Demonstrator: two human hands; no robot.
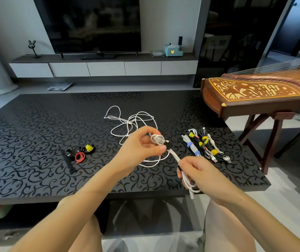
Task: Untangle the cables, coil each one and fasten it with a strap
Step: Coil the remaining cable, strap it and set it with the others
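Observation:
A folded white cable bundle (174,157) is stretched between both hands above the black patterned table (36,124). My left hand (142,144) pinches its upper looped end, where a black strap (167,145) shows. My right hand (194,171) grips the lower end, with another black strap by the fingers and the plug hanging below. A loose tangle of white cable (131,122) lies on the table behind my hands. Several coiled cables (205,146) with blue and yellow straps lie side by side to the right.
Spare straps (80,152), black, red and yellow, lie on the left part of the table. A wooden zither on a stand (254,95) stands close at the right. A TV and low cabinet are behind the table. My knees are below the near edge.

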